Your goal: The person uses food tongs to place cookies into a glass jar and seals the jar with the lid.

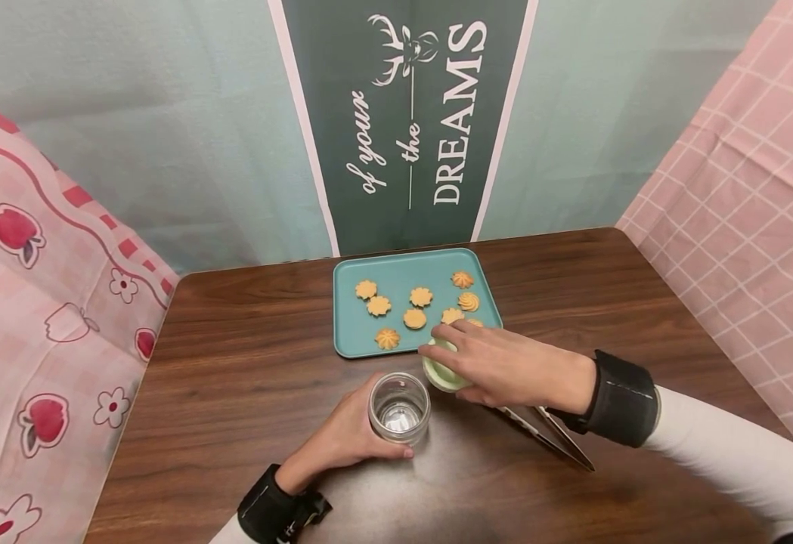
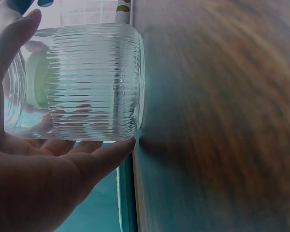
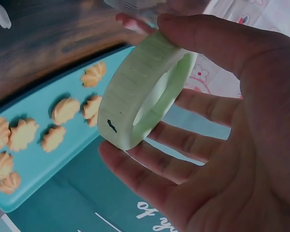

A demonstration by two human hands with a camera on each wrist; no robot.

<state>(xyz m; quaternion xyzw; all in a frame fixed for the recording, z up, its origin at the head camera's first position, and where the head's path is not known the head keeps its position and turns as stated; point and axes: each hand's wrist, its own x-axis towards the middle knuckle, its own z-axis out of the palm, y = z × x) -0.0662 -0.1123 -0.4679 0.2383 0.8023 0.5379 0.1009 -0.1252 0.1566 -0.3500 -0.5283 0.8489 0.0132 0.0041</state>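
- A clear glass jar [image 1: 399, 412] stands upright at the near side of the dark wooden desk [image 1: 233, 363], its mouth uncovered and facing up toward the person.
- The left hand [image 1: 351, 432] has its fingers curled round that jar from the left, thumb along the near side; the ribbed glass sits inside the curve between thumb and fingers.
- The right hand [image 1: 505, 366] pinches a pale green lid [image 1: 445, 366] by its edge, the thumb at one side and the fingertips along the other.
- From where I stand, the lid is just beyond the jar and to its right, off the mouth with a gap between the two, and it lies at the far left end of the right hand.
- A teal tray [image 1: 396, 272] rests on the desk beyond both hands, and the right hand, from above, hides part of its near right corner.
- Golden cookies [image 1: 414, 319] lie scattered over the tray, some fluted like flowers, one showing a swirl.
- A pair of metal tongs [image 1: 562, 434] lies on the desk below the right wrist, its far part hidden by the hand.
- Each wrist wears a black band [image 1: 614, 400] next to a white sleeve [image 1: 729, 446].
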